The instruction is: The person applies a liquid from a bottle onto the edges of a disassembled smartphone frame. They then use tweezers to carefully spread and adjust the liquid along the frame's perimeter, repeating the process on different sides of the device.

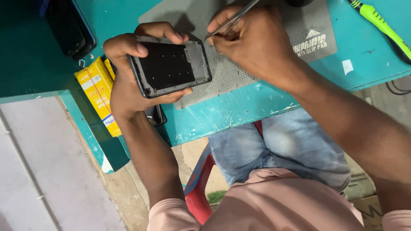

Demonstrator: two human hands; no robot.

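The right hand (252, 40) pinches metal tweezers (231, 19), tips at the top corner of an opened phone (169, 66); the left hand (128, 81) grips that phone over the grey mat (274, 25) on the teal table (239, 111); its back is already off, inner work seemingly unfinished.

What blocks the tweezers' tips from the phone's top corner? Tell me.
Nothing visible does. The right hand holds the thin metal tweezers, whose tips sit right at the upper right corner of the opened black phone with its grey frame. The left hand grips the phone by its edges, fingers clear of that corner.
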